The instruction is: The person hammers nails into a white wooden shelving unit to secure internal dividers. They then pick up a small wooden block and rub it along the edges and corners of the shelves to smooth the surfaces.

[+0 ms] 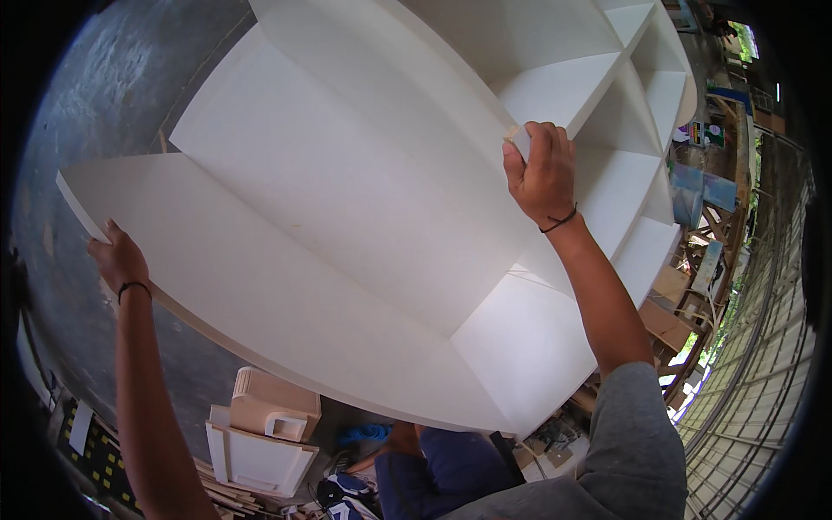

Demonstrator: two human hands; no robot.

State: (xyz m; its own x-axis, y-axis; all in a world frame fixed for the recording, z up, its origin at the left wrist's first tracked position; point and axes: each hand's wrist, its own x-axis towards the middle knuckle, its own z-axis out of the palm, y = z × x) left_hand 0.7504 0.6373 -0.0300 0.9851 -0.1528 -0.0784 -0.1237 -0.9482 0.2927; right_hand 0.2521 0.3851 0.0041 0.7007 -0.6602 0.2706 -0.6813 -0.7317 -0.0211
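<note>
A large white cabinet (pixel 364 173) of board panels lies in front of me, its long open compartment facing up. My left hand (pixel 121 258) is closed around the outer edge of the cabinet's near-left side panel (pixel 217 234), close to that panel's far-left end. My right hand (pixel 544 172) is closed at the end of the upright middle panel (pixel 416 61), where a chipped, bare-wood corner shows beside the thumb. The fingers partly hide that edge. Right of this hand, crossing dividers form several smaller compartments (pixel 620 178).
Grey concrete floor (pixel 113 95) spreads at the left. Below the cabinet stand a beige plastic item (pixel 276 403) and a white framed panel (pixel 260 464), near my legs (pixel 446 468). Wood scraps and a workbench (pixel 719 217) line the right, by a wire-mesh wall (pixel 754 347).
</note>
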